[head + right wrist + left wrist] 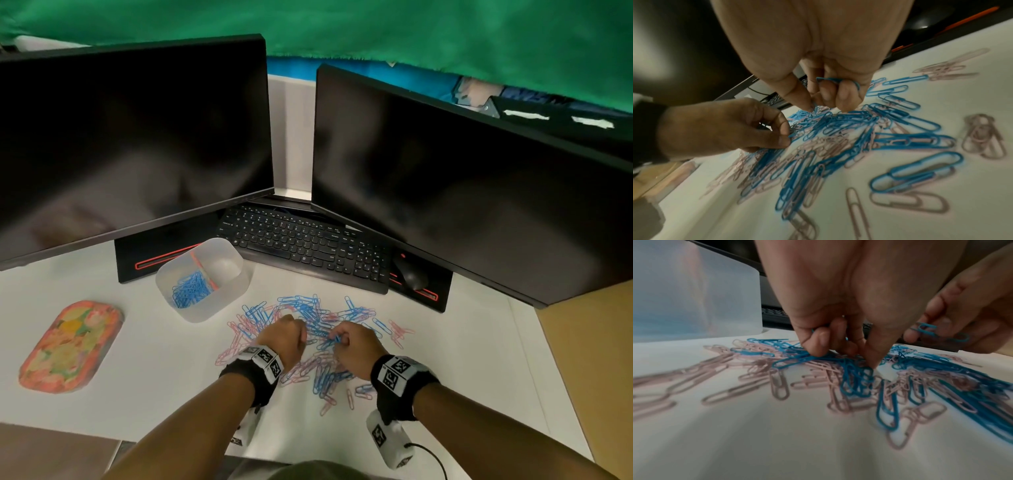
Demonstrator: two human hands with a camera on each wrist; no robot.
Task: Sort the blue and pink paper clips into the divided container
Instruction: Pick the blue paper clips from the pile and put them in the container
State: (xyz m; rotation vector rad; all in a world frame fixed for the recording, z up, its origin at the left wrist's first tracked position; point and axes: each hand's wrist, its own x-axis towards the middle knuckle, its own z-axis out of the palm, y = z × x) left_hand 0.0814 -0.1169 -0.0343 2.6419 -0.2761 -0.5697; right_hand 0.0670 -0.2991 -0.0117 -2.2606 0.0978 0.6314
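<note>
Both hands' curled fingers (pixel 819 340) around thin, looped blue wire clips (pixel 835 79).

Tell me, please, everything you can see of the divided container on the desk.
The divided container is a translucent, frosted, plastic-looking tub with rounded corners, standing upright on the white desk, left of the keyboard and behind the loose clips. An orange-pink divider splits it in two. The near-left compartment holds blue paper clips; the other looks empty. Neither hand touches it.
</note>
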